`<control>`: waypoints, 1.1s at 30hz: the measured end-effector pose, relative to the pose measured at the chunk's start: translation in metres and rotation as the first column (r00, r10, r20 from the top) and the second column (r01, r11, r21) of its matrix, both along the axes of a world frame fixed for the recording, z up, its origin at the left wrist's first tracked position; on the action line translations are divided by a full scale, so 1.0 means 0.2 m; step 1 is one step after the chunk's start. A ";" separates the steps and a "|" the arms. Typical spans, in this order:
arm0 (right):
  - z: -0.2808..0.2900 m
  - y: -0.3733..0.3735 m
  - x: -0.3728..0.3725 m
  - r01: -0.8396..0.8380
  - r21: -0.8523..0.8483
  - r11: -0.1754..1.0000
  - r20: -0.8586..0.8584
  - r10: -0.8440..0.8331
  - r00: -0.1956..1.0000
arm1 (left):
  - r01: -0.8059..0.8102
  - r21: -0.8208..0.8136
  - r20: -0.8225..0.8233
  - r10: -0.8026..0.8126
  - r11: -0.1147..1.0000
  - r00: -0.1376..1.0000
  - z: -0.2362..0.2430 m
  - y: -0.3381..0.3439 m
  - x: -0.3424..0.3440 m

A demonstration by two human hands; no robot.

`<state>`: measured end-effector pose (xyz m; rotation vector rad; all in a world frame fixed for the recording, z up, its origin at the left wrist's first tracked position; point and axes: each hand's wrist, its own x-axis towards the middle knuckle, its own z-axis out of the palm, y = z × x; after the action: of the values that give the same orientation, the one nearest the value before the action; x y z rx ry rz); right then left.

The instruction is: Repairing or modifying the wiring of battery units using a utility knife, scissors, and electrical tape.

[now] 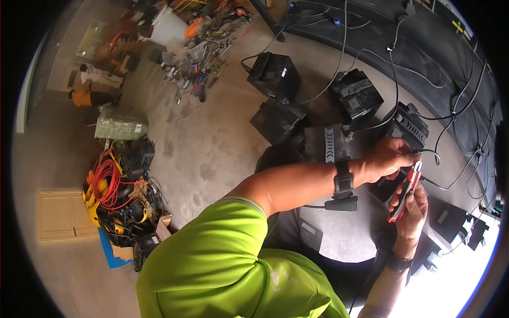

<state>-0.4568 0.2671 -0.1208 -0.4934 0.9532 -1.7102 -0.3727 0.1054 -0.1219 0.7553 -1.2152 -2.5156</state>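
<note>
My left hand (391, 158) is closed, its thumb and fingers pinching a black cable (432, 153) near the cable's end. Just below it, my right hand (412, 209) grips a red and dark utility knife (408, 193), whose silvery tip points up toward the left fingertips. Whether the blade touches the cable I cannot tell. Behind the left hand stands a black battery-like box (408, 124) with a ridged top. Another such box (330, 143) sits beside my left forearm. A black plug-like block (342, 204) lies under my left wrist.
More black boxes (274, 74) stand ahead, with cables running among them. A dark panel (366, 26) hung with wires spans the far right. Scattered tools (199, 63) and a white bucket (168, 26) lie far left. Red coiled hose (108, 183) is at left; people (101, 77) are beyond.
</note>
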 end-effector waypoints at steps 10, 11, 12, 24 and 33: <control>-0.03 0.01 -0.01 0.054 0.044 0.998 -0.062 -0.051 0.997 | -0.022 -0.073 0.037 0.025 0.997 0.999 0.05 0.00 0.02; -0.03 0.02 -0.01 0.048 0.042 0.998 -0.065 -0.046 0.997 | -0.028 -0.075 0.034 0.031 0.997 0.999 0.05 0.00 0.02; -0.04 0.03 -0.03 0.022 0.039 0.999 -0.084 -0.019 0.996 | -0.035 -0.078 0.030 0.037 0.996 0.999 0.04 -0.01 0.01; -0.07 0.04 -0.03 0.044 0.081 0.996 -0.131 -0.033 0.991 | -0.083 -0.115 0.007 0.084 0.990 0.996 0.07 -0.09 0.01; -0.05 0.04 -0.05 0.130 0.178 0.975 -0.287 -0.075 0.955 | -0.108 -0.094 0.023 0.111 0.990 0.994 0.09 -0.10 0.01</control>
<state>-0.4664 0.2745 -0.1309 -0.5721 1.3581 -1.6440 -0.3717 0.0847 -0.1044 0.8147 -1.2546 -2.3515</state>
